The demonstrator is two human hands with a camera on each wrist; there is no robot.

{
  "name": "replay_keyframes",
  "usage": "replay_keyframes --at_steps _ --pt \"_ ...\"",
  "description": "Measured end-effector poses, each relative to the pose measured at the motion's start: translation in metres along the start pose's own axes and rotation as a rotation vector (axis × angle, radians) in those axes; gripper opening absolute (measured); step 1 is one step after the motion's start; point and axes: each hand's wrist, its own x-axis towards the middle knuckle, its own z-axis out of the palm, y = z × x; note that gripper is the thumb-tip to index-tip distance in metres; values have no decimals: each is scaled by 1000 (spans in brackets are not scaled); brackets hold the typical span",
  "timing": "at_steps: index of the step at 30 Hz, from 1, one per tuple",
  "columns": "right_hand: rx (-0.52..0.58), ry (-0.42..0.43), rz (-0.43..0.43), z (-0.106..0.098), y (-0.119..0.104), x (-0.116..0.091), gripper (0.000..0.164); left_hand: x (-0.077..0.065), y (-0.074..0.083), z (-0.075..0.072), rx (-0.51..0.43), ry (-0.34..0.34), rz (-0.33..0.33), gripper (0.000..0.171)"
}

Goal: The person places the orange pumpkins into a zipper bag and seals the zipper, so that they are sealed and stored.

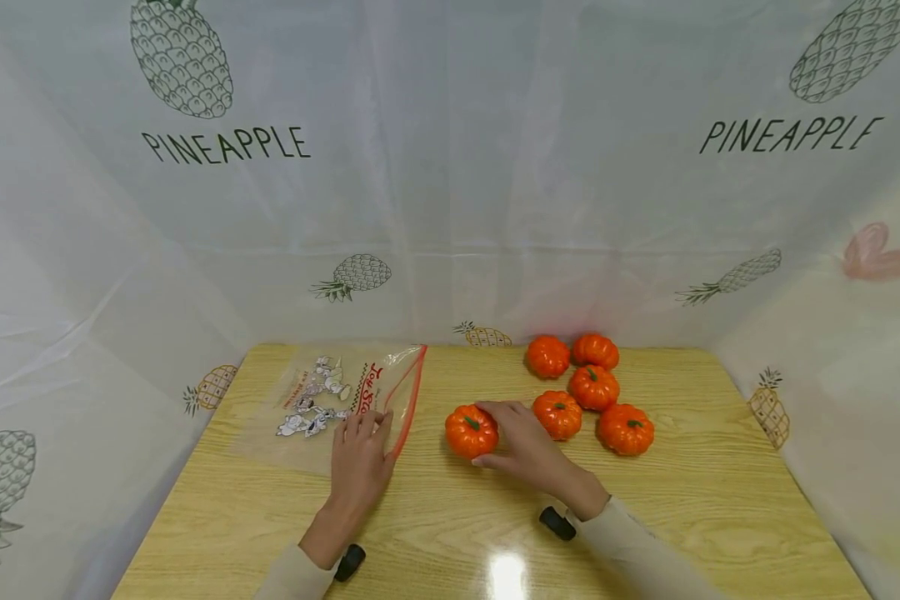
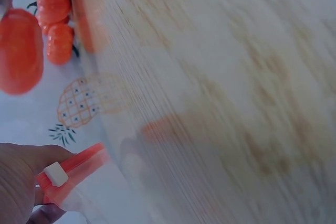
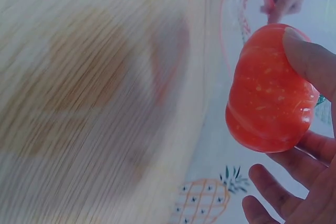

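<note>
A clear plastic zip bag (image 1: 311, 450) with a red zip edge and printed cartoon figures lies at the left of the table. My left hand (image 1: 360, 462) pinches that red edge near its white slider (image 2: 56, 174), and the bag's mouth stands slightly apart. To the right of it, my right hand (image 1: 525, 446) grips a small orange toy pumpkin (image 1: 471, 432) with a green stem. In the right wrist view the thumb (image 3: 310, 59) presses one side of the pumpkin (image 3: 270, 93) and fingers support the other; the pumpkin is raised off the table.
Several more toy pumpkins (image 1: 594, 387) are grouped on the table behind and right of my right hand. The wooden table (image 1: 435, 533) ends at a white curtain (image 1: 480, 208) printed with pineapples, which hangs at the back and both sides. A black band (image 1: 557, 523) is at my right wrist.
</note>
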Motion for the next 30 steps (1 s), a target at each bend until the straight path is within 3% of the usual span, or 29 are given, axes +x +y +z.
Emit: replay_keyframes --at_steps 8,19,30 --pt "15 -11 -24 17 -13 20 82 -1 3 -2 5 -9 15 57" --pt "-9 -2 -71 39 -24 41 80 -1 6 -1 30 28 32 61" --pt "-19 -19 -49 56 -27 54 82 1 9 -3 39 36 35 59"
